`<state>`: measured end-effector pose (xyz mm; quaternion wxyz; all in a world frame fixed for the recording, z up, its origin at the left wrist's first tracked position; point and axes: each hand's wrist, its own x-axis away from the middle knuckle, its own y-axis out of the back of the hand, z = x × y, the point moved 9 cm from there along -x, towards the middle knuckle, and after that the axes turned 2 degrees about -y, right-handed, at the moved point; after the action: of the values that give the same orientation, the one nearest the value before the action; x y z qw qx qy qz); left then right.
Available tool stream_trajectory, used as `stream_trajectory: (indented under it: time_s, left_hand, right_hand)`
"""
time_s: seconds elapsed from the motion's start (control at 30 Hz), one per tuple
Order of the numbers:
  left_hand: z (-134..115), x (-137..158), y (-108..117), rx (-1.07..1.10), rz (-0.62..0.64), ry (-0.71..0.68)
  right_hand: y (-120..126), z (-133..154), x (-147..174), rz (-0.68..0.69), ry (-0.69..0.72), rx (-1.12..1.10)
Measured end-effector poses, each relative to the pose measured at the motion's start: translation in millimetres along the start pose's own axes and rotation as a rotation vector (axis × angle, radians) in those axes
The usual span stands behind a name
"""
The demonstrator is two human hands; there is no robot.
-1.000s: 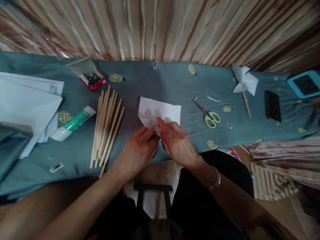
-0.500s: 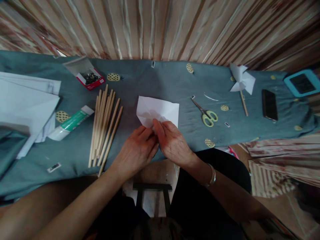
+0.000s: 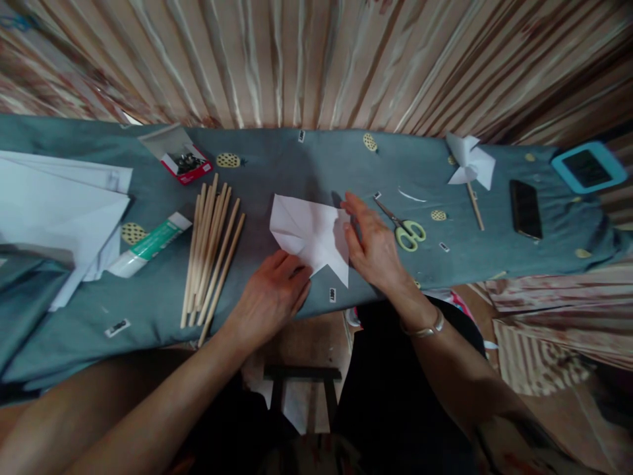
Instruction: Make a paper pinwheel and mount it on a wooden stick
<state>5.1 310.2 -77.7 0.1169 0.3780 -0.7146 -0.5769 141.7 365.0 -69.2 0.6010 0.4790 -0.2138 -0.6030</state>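
Observation:
A white piece of paper (image 3: 314, 227) lies on the cloth in front of me, creased, with a V-shaped gap in its near edge. My left hand (image 3: 271, 293) grips its near left part between thumb and curled fingers. Beside the right edge is my right hand (image 3: 373, 247), open, fingers apart, the fingertips at the paper's upper right corner. Just right of that hand lie scissors with light green handles (image 3: 409, 235). A paper pinwheel on a wooden stick (image 3: 472, 168) rests farther right.
Several wooden sticks (image 3: 210, 251) lie left of my left hand. Beyond them are a green and white tube (image 3: 151, 245), an open red box of small metal pieces (image 3: 185, 165) and white sheets (image 3: 59, 204). A phone (image 3: 526, 209) and a blue-framed device (image 3: 588, 167) lie far right.
My right hand has let go near my left hand and moved right to the paper's right edge, its fingers spreading. The near right point of the paper now shows. My left hand stays put.

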Motion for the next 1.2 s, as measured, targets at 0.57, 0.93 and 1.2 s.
stream_trajectory:
  time_s: [0.57,0.93,1.2]
  left_hand:
    - [18.5,4.9,15.0,-0.128,-0.061,0.011]
    - [18.1,3.4,14.4,-0.13,-0.069,0.002]
    - [17.2,3.3,14.7,-0.127,-0.069,-0.011]
  right_hand:
    - [1.0,-19.7,-3.1,0.034,-0.023,0.006]
    - [-9.5,39.9,17.1,0.153,0.175,-0.106]
    - [-22.6,41.3,18.6,0.217,0.199,0.001]
